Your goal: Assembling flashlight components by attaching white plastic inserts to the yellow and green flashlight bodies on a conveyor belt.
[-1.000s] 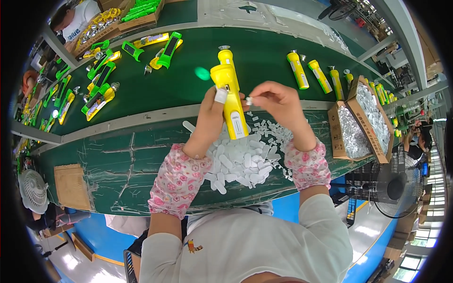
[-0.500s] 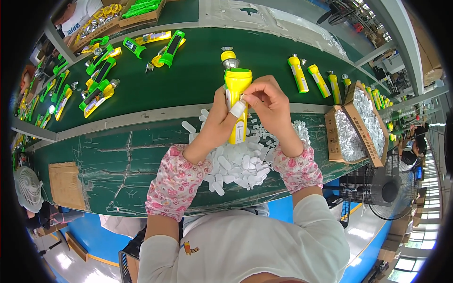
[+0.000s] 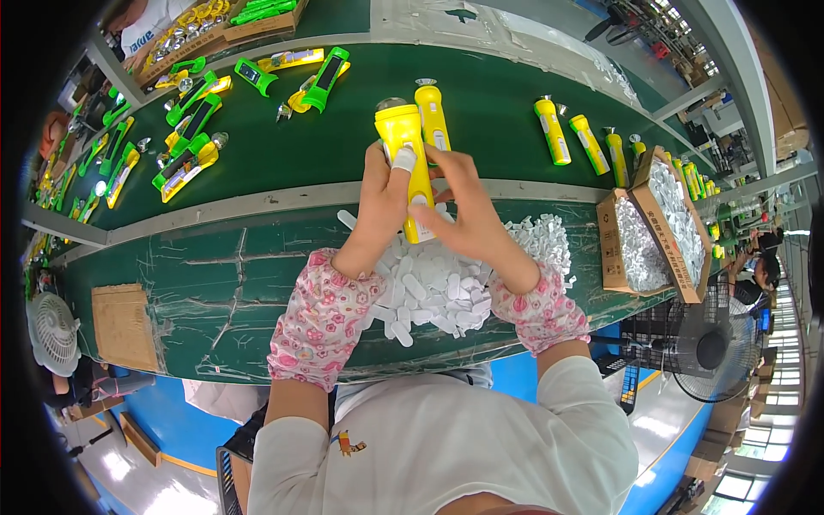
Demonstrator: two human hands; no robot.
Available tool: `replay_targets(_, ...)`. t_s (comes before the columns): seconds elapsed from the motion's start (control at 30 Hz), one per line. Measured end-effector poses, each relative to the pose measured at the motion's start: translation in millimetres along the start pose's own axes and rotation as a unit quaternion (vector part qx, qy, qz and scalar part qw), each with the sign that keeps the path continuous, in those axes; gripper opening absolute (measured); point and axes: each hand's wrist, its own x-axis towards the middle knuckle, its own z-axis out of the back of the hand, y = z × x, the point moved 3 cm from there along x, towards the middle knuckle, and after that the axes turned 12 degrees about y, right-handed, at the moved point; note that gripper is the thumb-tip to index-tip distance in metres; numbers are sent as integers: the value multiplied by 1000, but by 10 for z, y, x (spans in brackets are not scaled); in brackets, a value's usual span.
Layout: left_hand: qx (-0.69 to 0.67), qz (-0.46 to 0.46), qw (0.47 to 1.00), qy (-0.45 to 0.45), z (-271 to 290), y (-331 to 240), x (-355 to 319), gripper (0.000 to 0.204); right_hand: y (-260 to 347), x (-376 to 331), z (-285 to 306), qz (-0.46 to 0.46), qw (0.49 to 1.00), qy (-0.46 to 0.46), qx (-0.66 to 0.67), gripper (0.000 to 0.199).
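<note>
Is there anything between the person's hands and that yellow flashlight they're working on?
No, nothing visible stands between them. The left hand is wrapped around the yellow flashlight, and the right hand presses on its body from the other side. The pile of small white pieces lies below on the green table, out of the way.

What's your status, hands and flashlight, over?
Left hand and right hand both gripping yellow flashlight above white parts pile. Second flashlight just behind. Nothing blocking.
</note>
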Motion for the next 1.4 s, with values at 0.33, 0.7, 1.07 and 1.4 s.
replay_targets(0.33, -92, -56, 988, 113, 106, -288, 83, 55, -60, -28, -17, -112, 985, 116, 68, 80)
replay_targets(0.7, -174, -57, 965, 187, 134, -286, 36, 51, 67, -166, -266, -30, 962, 135, 234, 64)
replay_targets(1.07, -210, -70, 953, 205, 135, -331, 29, 67, 198, -39, -50, -18, 994, 109, 4, 60)
replay_targets(1.4, -179, -52, 970, 154, 269, -120, 34, 81, -60, -13, -198, 50, 995, 75, 31, 46)
